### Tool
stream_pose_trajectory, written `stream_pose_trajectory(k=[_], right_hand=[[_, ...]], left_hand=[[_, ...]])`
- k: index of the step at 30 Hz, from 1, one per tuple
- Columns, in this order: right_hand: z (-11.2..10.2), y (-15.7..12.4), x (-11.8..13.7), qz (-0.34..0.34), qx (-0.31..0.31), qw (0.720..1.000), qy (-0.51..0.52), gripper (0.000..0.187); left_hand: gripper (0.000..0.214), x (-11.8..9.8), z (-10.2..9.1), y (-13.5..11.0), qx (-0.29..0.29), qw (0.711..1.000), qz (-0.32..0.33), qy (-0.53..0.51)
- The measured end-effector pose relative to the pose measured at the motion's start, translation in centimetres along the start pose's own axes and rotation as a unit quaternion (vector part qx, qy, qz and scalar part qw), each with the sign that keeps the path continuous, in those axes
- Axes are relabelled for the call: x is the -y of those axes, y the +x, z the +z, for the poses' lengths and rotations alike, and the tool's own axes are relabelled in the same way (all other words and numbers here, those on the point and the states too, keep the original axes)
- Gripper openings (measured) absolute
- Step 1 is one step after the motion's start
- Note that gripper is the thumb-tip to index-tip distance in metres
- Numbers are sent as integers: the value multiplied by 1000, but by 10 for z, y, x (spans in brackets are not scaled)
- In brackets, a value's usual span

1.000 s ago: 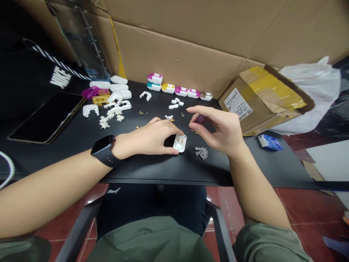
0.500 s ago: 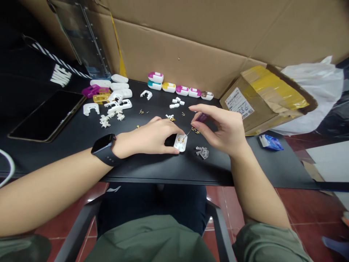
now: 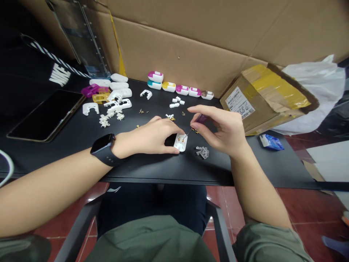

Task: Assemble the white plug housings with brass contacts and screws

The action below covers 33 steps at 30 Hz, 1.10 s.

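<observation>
My left hand [image 3: 151, 136] is closed on a small white plastic plug half [image 3: 180, 142] that lies on the black table [image 3: 152, 163]; a dark smartwatch [image 3: 105, 149] is on that wrist. My right hand [image 3: 218, 129] pinches a small screwdriver with a purple handle [image 3: 200, 118], whose thin shaft slants down to brass parts inside the white half. A little heap of clear plastic pieces [image 3: 202, 151] lies just right of the half. Loose brass screws [image 3: 141, 111] are scattered behind my hands.
Finished two-coloured plugs [image 3: 180, 88] stand in a row at the back. White and coloured shell parts [image 3: 109, 100] lie at the back left beside a dark tablet [image 3: 46, 114]. A taped cardboard box [image 3: 264, 98], white bag [image 3: 321, 87] and blue packet [image 3: 269, 142] are right.
</observation>
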State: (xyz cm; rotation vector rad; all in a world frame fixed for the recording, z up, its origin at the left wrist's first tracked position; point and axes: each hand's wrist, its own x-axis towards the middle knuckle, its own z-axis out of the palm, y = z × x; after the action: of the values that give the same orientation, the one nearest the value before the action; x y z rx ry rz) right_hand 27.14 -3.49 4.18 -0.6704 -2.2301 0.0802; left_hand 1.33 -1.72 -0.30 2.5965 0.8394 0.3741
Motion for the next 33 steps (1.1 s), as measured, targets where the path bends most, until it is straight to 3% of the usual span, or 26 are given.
stream_pose_trajectory(k=[26,33], right_hand=[[0,-3,-4,20,15,1000,5,36],[10,-2,-5,0,-23,1000,10,35]], left_hand=[[53,-2,-2,1,0,1000,-1,-6],[54,-2,-1,0,8,1000,-4,7]])
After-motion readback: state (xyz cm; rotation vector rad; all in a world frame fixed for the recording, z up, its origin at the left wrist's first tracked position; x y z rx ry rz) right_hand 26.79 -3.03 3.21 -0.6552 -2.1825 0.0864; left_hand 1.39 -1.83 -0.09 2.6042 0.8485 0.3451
